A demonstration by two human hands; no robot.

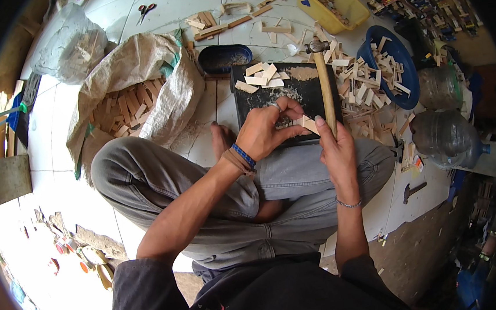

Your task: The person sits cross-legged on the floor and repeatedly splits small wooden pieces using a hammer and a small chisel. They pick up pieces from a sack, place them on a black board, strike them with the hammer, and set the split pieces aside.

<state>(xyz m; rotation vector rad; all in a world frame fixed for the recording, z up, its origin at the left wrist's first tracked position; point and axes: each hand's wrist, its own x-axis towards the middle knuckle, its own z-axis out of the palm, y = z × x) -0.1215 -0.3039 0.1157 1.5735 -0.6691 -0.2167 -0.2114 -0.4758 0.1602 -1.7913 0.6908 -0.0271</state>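
Note:
A small pale wood block [310, 125] sits between my two hands, over the near edge of a black board [250, 103] in front of my lap. My left hand [262, 129] is closed with thumb and forefinger at the block's left end. My right hand [339, 152] pinches its other end, the thumb lying along it. A hammer [325, 82] with a wooden handle lies across the board's right side, head away from me; its handle end meets my right hand, and whether my fingers touch it I cannot tell. Several cut wood pieces [263, 75] and shavings rest on the board.
Left stands an open woven sack [170, 97] of wood pieces. A blue basin [408, 84] and loose wood pieces [365, 90] are at the right. Beyond the board are a dark blue tray [209, 69] and a yellow tub [350, 16]. Another hammer [414, 191] lies right of my knee.

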